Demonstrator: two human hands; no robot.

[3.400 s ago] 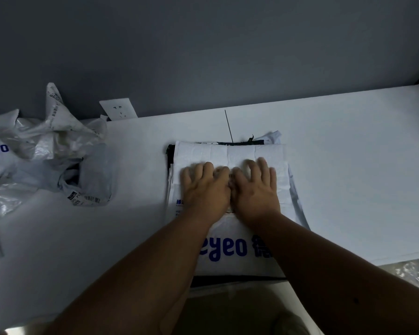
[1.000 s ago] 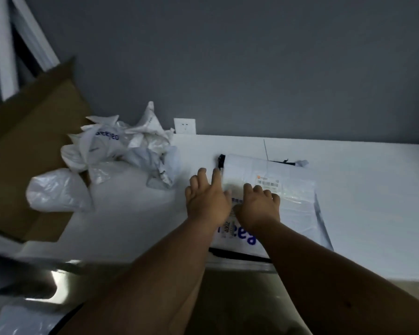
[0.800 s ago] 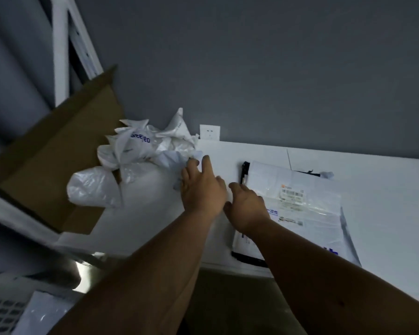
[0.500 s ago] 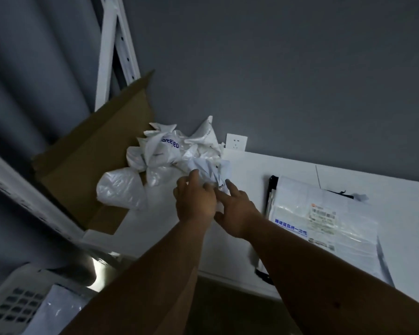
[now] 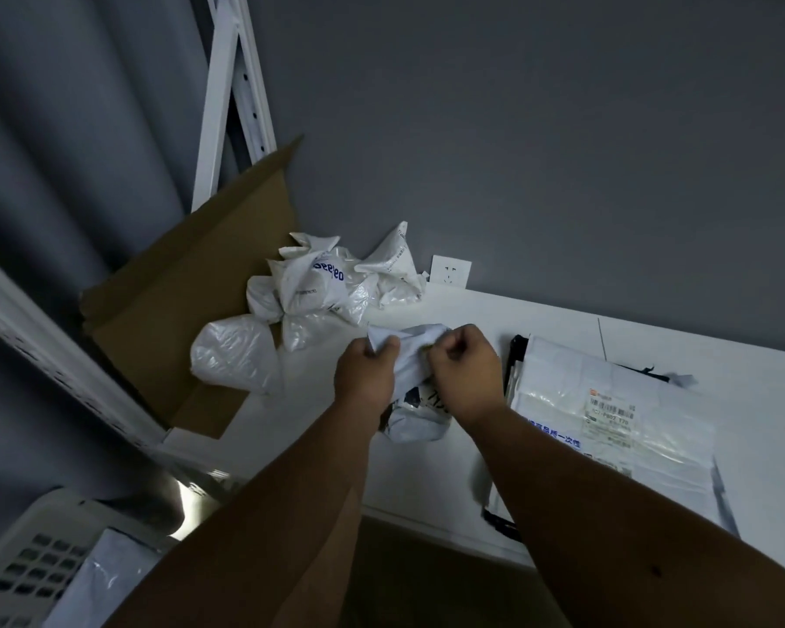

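crumpled white mailer bag (image 5: 415, 426), held above table

Looks down on a white table (image 5: 563, 324) set against a grey wall. Bears at the back left corner a heap of crumpled white poly mailers (image 5: 332, 283), blue print on one. Bears in front of that heap a single crumpled mailer (image 5: 415, 428), lower end seemingly resting on the top, upper end raised. Bears just to the right a flat stack of filled mailers (image 5: 608, 446), shipping label (image 5: 610, 412) on the uppermost, black edge (image 5: 517, 355) showing beneath at the left, near end at the table's front edge. Leaves unclear whether a puffed white bag (image 5: 234, 355) at the left edge lies on the top or off it.
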